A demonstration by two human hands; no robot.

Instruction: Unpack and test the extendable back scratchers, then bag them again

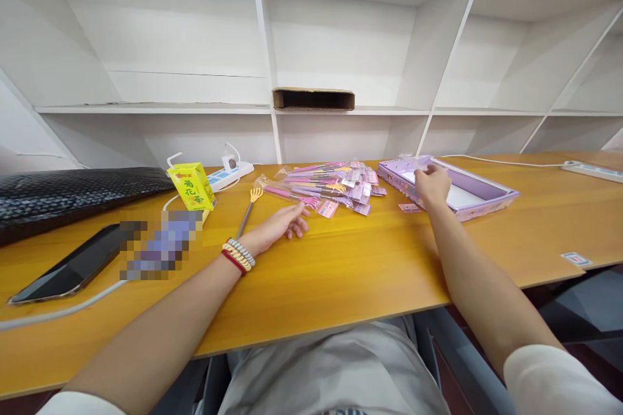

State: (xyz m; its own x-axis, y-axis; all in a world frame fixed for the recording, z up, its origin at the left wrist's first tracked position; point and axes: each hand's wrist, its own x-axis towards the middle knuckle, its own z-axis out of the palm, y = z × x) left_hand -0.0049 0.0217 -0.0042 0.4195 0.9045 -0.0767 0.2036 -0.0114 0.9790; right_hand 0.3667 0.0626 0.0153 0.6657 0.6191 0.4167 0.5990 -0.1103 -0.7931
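Observation:
My left hand (280, 228) rests on the desk just in front of a pile of bagged back scratchers (318, 183), its fingers loosely bent and holding nothing. Pink, purple and yellow parts show through the clear bags, with printed tags at their right ends. Beside my left wrist lies an unbagged back scratcher (256, 196) with a yellow claw and a metal rod, its lower end hidden by the hand. My right hand (433, 185) is over the left part of a shallow purple box (487, 202), fingers pinched together; whatever they hold is hidden. A small pink tag (409, 208) lies by the box.
At left are a yellow drink carton (192, 187) with a straw, a phone (73, 262), a blurred-out item (163, 243), a dark patterned bag (73, 198) and a power strip (228, 176). White shelving (341, 32) holding a cardboard box (314, 99) rises behind. Another strip (594, 171) lies right.

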